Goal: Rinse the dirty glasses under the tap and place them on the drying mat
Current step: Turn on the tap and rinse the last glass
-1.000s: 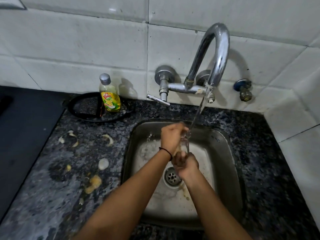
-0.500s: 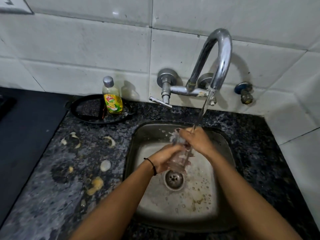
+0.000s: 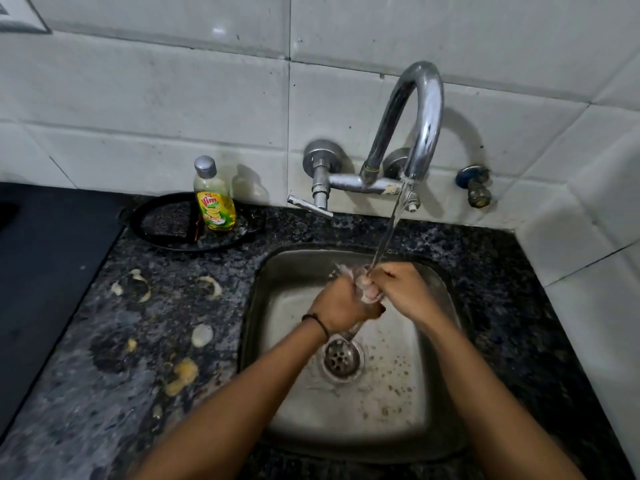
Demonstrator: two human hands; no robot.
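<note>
Your left hand (image 3: 341, 303) has its grip curled round the glass (image 3: 365, 292), held over the sink (image 3: 277, 282). Your right hand (image 3: 403, 289) pinches the glass's upper end, touching the left grip, where water from the tap (image 3: 424, 109) lands.

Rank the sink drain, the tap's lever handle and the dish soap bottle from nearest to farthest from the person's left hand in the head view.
1. Sink drain, just below the left hand, which grips the glass.
2. Tap lever handle, up behind the hand.
3. Dish soap bottle, far back-left.
</note>
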